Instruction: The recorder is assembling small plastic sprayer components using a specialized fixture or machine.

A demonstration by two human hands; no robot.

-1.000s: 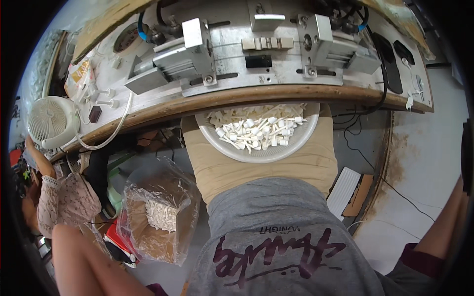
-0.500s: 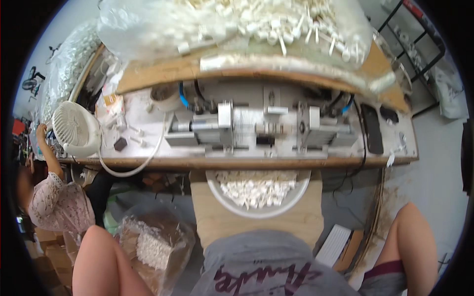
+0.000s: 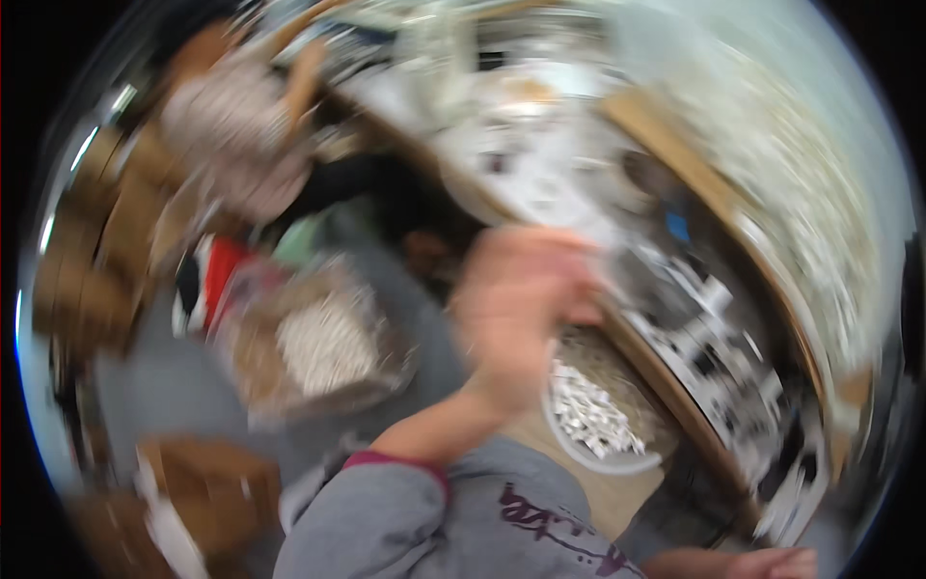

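My left hand (image 3: 521, 299) is raised in front of me, over the near edge of the bench (image 3: 666, 386) and beside the bowl. Motion smears its fingers, which look bent, and whether anything is in them does not show. Low at the right, near the picture's bottom rim, my right hand (image 3: 772, 563) shows only in part, its fingers blurred. Between the hands a white bowl (image 3: 617, 469) of small white plastic pieces (image 3: 588, 410) rests on a tan cloth (image 3: 617, 497) over my lap.
A metal fixture (image 3: 714, 357) stands on the bench, with a big clear bag (image 3: 801, 183) of white parts behind it. On the floor at left is a plastic-lined box (image 3: 260, 338) of white pieces, near cardboard boxes (image 3: 212, 492). A co-worker (image 3: 231, 135) is at the upper left.
The view has swung to the left and tilted, so the bench now runs diagonally. Both my hands, out of sight before, have come into the picture.
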